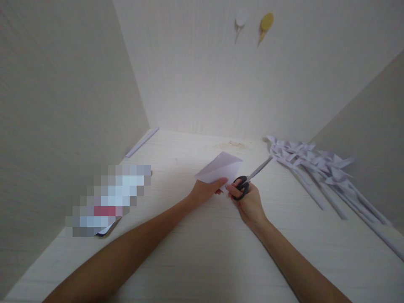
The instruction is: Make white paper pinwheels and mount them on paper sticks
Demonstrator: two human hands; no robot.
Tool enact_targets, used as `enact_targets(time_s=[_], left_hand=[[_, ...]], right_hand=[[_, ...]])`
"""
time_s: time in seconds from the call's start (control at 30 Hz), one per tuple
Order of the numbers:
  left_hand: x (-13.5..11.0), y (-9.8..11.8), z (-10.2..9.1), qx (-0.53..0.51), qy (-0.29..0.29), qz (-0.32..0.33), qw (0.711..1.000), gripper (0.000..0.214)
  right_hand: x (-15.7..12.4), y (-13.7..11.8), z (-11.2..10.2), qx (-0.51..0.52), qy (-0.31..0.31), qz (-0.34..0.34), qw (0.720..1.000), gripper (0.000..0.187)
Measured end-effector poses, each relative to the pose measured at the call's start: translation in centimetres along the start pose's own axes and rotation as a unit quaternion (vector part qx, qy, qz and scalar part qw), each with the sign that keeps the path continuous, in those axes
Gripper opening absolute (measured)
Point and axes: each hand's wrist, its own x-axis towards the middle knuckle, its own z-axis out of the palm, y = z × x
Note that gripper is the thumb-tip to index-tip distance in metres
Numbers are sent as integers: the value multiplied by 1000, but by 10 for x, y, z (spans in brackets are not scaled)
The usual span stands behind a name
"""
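A white sheet of paper [221,166] with a crease across it is pinched near its lower edge by my left hand [208,189], thumb on top. My right hand [251,200] is closed round the black handles of a pair of scissors [242,187]. The blades look closed and point up and to the right, away from the paper. The fingertips of my right hand are close to the paper's lower corner; whether they touch it I cannot tell.
Several white paper pinwheels [315,160] on paper sticks lie piled at the right. A rolled paper stick [142,143] rests by the left wall. A phone [107,227], its screen blurred out, lies at the left. Two hooks, white [241,19] and yellow [267,22], are on the back wall.
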Motion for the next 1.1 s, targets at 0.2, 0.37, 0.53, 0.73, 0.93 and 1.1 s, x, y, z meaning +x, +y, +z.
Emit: enact_targets(time_s=[0.2, 0.37, 0.53, 0.73, 0.93, 1.1], left_hand=[[-3, 3, 1, -11, 10, -6, 1000, 16], [-4, 3, 4, -24, 6, -8, 1000, 14], [-6, 5, 5, -32, 13, -18, 999, 15], [-2, 1, 2, -50, 38, 0, 998, 21], [15, 1, -10, -150, 125, -20, 981, 19], [25, 14, -29, -203, 139, -58, 968, 31]], right_hand=[[0, -1, 3, 10, 9, -4, 1000, 25], [-2, -1, 4, 36, 18, -5, 999, 26], [-2, 3, 3, 38, 27, -19, 999, 25], [-2, 0, 2, -44, 5, -13, 999, 23], [-3, -3, 2, -25, -81, 35, 996, 30], [-9, -6, 0, -75, -181, 41, 980, 37]])
